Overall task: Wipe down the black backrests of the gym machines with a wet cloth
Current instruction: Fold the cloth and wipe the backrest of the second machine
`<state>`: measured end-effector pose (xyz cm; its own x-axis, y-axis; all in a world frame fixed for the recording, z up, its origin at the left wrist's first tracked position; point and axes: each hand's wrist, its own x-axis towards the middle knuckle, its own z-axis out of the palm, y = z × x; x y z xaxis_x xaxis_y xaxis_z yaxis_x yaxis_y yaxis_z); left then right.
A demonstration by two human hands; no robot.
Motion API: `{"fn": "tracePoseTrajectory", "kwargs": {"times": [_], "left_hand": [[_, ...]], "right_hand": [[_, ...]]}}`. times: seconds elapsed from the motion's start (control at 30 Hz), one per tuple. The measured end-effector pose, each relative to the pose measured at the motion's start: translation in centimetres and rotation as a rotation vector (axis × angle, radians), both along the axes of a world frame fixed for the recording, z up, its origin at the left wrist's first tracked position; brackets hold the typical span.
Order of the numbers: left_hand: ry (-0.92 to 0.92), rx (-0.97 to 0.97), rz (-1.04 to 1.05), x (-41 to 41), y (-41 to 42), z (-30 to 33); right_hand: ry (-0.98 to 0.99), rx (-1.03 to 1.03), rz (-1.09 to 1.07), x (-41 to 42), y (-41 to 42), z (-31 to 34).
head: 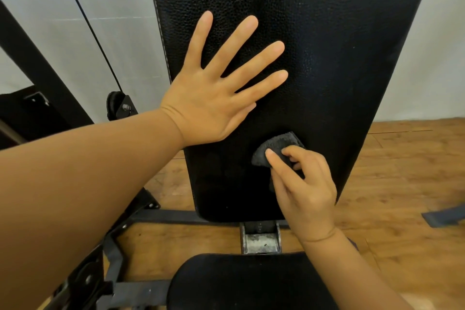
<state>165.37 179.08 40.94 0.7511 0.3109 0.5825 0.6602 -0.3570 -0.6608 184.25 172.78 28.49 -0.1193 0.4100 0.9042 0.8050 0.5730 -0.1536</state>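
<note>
Wiping step is in hand, low on the pad; left hand [214,98] lies flat on the black backrest [314,45], fingers spread wide apart, palm pressed to the left-centre of the pad, holding nothing, looks like bracing; right hand [305,189] sits lower, toward the bottom of the same backrest, fingers closed around a dark grey cloth [275,147], thumb across its front, cloth bunched and pressed against the pebbled vinyl; whether cloth is wet cannot be told from this view; backrest itself stands upright, slightly tilted, fills the upper middle of the frame, white stitching down its left edge; upper part shows pale specks and sheen, could be moisture or dust, unclear which; below it a metal bracket [260,236] and the black seat pad [241,284], apart from the backrest; steel frame [120,254] and a cable [88,23] with pulley [118,106] off to the left; wooden floor [402,171] behind; judged progress: this backrest partway done, bottom strip under the cloth and the area beneath the bracing palm likely remain; next move calls for sweeping the cloth sideways along the lower edge with steady pressure, then lifting or shifting the left palm so the covered patch can be wiped; other machines' backrests not in view.
</note>
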Motion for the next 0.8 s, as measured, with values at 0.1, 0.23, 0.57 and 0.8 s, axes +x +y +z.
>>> {"fn": "tracePoseTrajectory", "kwargs": {"times": [0.1,0.23,0.57,0.8], "left_hand": [[0.003,-0.002,-0.009,0.1,0.0,0.0],[0.002,0.003,-0.009,0.0,0.0,0.0],[0.002,0.006,-0.012,0.0,0.0,0.0],[0.007,0.009,-0.011,0.1,-0.1,0.1]], "right_hand": [[0.033,0.020,-0.003,-0.8,0.1,0.3],[-0.036,0.003,0.063,-0.8,-0.5,-1.8],[-0.070,-0.056,0.027,-1.9,-0.5,-1.2],[0.047,-0.055,0.034,-3.0,-0.6,-0.6]]}}
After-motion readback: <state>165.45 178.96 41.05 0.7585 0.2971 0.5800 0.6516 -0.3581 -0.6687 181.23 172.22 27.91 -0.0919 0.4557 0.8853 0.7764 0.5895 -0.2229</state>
